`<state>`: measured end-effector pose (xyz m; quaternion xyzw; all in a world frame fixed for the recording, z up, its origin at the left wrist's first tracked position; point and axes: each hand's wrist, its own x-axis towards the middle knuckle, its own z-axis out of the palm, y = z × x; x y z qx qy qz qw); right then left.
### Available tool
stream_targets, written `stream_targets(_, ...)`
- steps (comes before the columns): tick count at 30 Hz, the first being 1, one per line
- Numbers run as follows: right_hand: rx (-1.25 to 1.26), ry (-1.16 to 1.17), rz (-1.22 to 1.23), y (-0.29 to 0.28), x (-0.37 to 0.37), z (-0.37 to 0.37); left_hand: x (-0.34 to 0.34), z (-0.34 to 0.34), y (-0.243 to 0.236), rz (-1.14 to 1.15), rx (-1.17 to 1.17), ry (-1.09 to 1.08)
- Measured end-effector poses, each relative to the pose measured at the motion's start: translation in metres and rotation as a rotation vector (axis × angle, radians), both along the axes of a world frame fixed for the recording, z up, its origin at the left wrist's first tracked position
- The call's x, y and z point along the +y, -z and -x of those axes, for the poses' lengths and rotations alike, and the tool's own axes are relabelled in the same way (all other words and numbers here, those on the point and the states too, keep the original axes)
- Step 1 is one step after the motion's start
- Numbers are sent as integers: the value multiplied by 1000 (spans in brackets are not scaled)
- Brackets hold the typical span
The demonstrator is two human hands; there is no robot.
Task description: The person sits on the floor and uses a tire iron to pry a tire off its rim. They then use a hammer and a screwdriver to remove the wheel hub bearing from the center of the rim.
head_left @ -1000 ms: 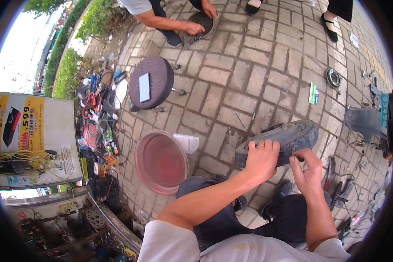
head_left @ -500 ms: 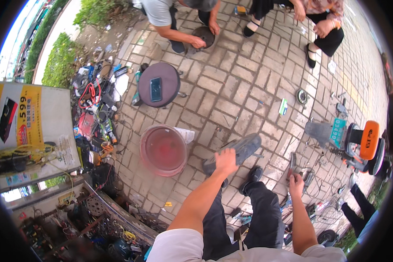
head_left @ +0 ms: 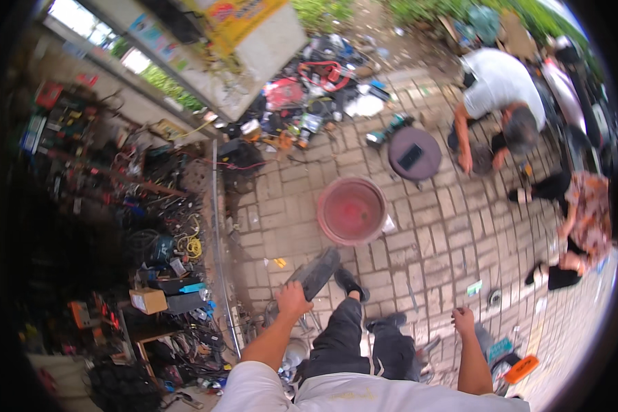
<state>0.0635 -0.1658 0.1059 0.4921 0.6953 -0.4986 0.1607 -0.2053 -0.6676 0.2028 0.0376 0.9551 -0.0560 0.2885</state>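
My left hand point(head_left: 293, 301) is closed on the upper edge of a dark grey tyre point(head_left: 316, 272), seen edge-on and standing on the paving by my left shoe. Its lower part is mostly hidden by my hand and arm. Held out to the right above the paving, my right hand point(head_left: 463, 321) has its fingers curled together. Whatever may be between them is too small to make out. A reddish round basin point(head_left: 351, 238) with liquid in it stands ahead of the tyre.
Beyond the basin is a round stool point(head_left: 429, 146) bearing a phone point(head_left: 410, 156). A crouching person point(head_left: 505, 86) works at a dark round thing; another person point(head_left: 589, 216) sits at right. Tools and parts crowd the cart point(head_left: 216, 275) at left. An orange-and-black machine point(head_left: 522, 369) lies near my right arm.
My view has swung left, bringing the cart into fuller sight. My left hand has moved left with the tyre. My right hand has come away from the tools on the ground.
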Motion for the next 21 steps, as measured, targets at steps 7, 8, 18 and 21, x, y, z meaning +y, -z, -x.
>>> stream_targets(7, -59, -195, 26, -57, -4, 146, -114, -24, -51, -52, -101, -704)
stream_targets(8, -90, -249, 10, -64, -12, 169, -130, -37, -48, -41, -87, -780)
stream_targets(18, -200, -689, 11, -57, -151, 427, -192, -100, -52, 45, -170, -1505)
stream_targets(21, -212, -778, 15, -29, -195, 508, -201, -122, -36, 96, -140, -1624)
